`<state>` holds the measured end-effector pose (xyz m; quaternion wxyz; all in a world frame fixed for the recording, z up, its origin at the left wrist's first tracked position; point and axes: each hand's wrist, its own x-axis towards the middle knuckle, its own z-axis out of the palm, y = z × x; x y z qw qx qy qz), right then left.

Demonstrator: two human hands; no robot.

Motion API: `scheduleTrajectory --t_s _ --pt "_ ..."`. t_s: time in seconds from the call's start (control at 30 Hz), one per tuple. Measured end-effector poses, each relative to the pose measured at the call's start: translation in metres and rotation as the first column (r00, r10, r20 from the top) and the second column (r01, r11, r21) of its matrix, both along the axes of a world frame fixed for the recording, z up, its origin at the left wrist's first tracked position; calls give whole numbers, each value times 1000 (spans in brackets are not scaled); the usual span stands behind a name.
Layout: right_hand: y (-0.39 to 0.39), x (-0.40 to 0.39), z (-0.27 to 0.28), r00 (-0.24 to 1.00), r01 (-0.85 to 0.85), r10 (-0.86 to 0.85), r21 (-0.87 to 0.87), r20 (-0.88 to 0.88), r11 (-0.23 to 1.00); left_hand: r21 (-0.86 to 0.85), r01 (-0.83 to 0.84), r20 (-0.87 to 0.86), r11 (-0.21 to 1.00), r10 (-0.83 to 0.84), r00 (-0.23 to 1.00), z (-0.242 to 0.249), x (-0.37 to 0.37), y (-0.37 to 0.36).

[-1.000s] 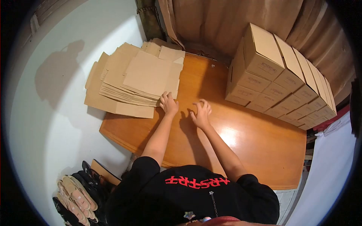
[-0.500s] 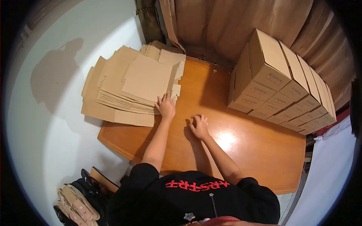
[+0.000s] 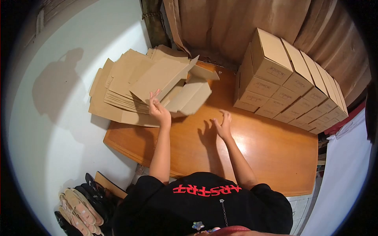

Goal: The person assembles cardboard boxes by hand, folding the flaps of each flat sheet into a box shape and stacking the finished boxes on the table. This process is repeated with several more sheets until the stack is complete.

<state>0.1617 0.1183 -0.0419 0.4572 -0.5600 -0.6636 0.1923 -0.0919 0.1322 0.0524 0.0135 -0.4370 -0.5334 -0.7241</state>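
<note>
A partly opened cardboard box (image 3: 167, 80) is raised at the right side of a stack of flat cardboard sheets (image 3: 118, 84), its flaps standing apart. My left hand (image 3: 159, 112) grips the box's near edge, with the thumb and fingers at its lower left corner; part of the grip is hidden by the cardboard. Over the middle of the table (image 3: 189, 145) is my right hand (image 3: 223, 125), fingers apart and holding nothing. It is a short way to the right of the box and does not touch it.
Folded cardboard boxes (image 3: 283, 88) are piled in rows at the table's back right, against a brown curtain (image 3: 236, 27). A white wall (image 3: 78, 102) borders the left side. Several shoes (image 3: 80, 208) lie on the floor at lower left.
The top flat piece has been lifted from the stack and has opened into a box shape in my left hand. My right hand has moved up and to the right, its fingers spreading.
</note>
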Motion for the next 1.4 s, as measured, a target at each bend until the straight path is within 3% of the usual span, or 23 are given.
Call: scheduleTrajectory --t_s 0.13,0.3,0.37,0.47,0.63,0.83,0.97,1.0,1.1,1.2,1.3,1.4 --pt "-17 24 30 977 84 -83 -1 -198 996 55 121 27 991 -123 992 21 1 -38" --pt "-57 44 61 978 80 -95 -85 -188 993 -20 275 69 961 -273 959 49 17 -85" --pt "-74 49 70 980 99 -109 -65 -165 993 -69 422 103 904 -414 904 48 23 -96" --pt "-81 70 54 858 188 -153 24 -491 982 -76 586 135 807 -574 808 46 38 -102" --pt "-123 132 64 861 365 -361 -58 -359 929 -158 732 284 662 -680 676 33 61 -98" --pt "-180 177 66 833 500 -466 48 -297 864 44 887 365 460 -833 415 13 115 -84" --pt "-211 198 58 808 539 -546 -96 -222 837 -136 888 252 439 -852 459 2 151 -79" --pt "-218 202 56 808 537 -553 -134 -202 833 -235 863 289 447 -816 501 -23 154 -67" --pt "-230 203 51 793 587 -594 -90 -135 805 -476 817 332 326 -793 510 -23 164 -67" --pt "-234 205 41 763 605 -633 -200 -130 771 -757 545 163 360 -703 692 -31 169 -75" --pt "-235 197 50 748 617 -654 -242 -113 749 -863 467 132 191 -807 576 -1 166 -109" --pt "-228 205 29 740 646 -661 -142 -124 750 -930 343 76 133 -844 532 -8 158 -122"
